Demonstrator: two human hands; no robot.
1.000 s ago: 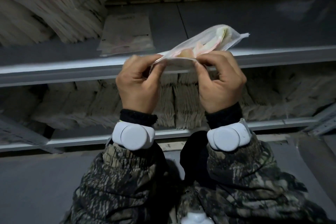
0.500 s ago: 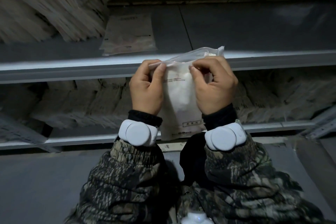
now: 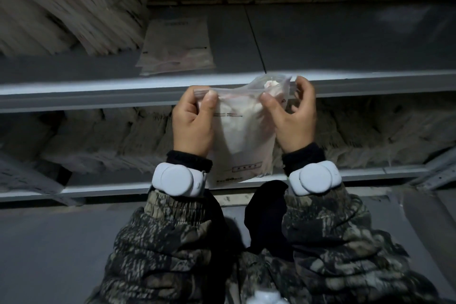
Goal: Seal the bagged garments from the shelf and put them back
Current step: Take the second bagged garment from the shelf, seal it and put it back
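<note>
Sleeves: two, camouflage print, nearest the camera, each ending in a dark cuff.
Wrist units: two, white and rounded; the left wrist unit (image 3: 178, 178) and the right wrist unit (image 3: 314, 176) sat one on each wrist.
Left hand (image 3: 193, 122): one; its grip was closed, thumb and forefinger pinching the bag's top-left corner.
Right hand (image 3: 291, 116): one; its grip was pinched on the top strip toward the right, the other fingers curled loosely behind.
Bag (image 3: 243, 145): one, held upright in the air between the hands, in front of the shelf edge (image 3: 98, 92). Clear plastic with a zip strip along the top, dark printed lines near the upper left, a small boxed mark and lettering at the bottom. A pale folded garment filled it, a bit showing at the top right.
Flat bag on shelf (image 3: 176, 48): one, lying flat on the grey shelf board beyond.
Stacked packets (image 3: 69, 5): many, too blurred to count, leaning at far left; more rows stood on the shelf below.
</note>
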